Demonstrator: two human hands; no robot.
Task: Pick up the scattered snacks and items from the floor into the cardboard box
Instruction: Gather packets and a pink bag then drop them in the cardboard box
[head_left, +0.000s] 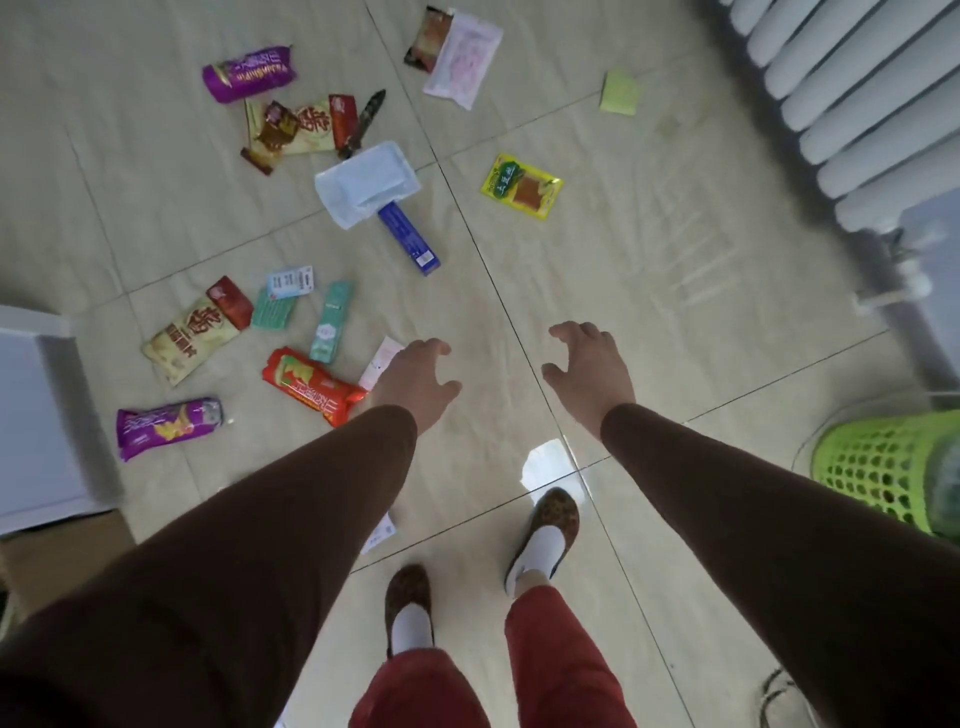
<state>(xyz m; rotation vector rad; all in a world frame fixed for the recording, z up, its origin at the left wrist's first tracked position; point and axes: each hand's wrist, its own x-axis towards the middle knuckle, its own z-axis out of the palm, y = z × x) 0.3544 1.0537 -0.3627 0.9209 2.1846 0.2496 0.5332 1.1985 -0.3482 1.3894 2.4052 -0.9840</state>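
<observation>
Both hands empty, left hand and right hand spread; we'd take the red packet centre-left first; cardboard box lower left.

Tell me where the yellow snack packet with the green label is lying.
In the head view, the yellow snack packet lies alone on the floor tiles, upper middle-right, right of the blue box and below the green paper note.

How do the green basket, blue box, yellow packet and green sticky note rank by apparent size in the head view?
1. green basket, cut off by the frame and nearer the camera
2. blue box and yellow packet, too alike to rank
3. green sticky note
</observation>
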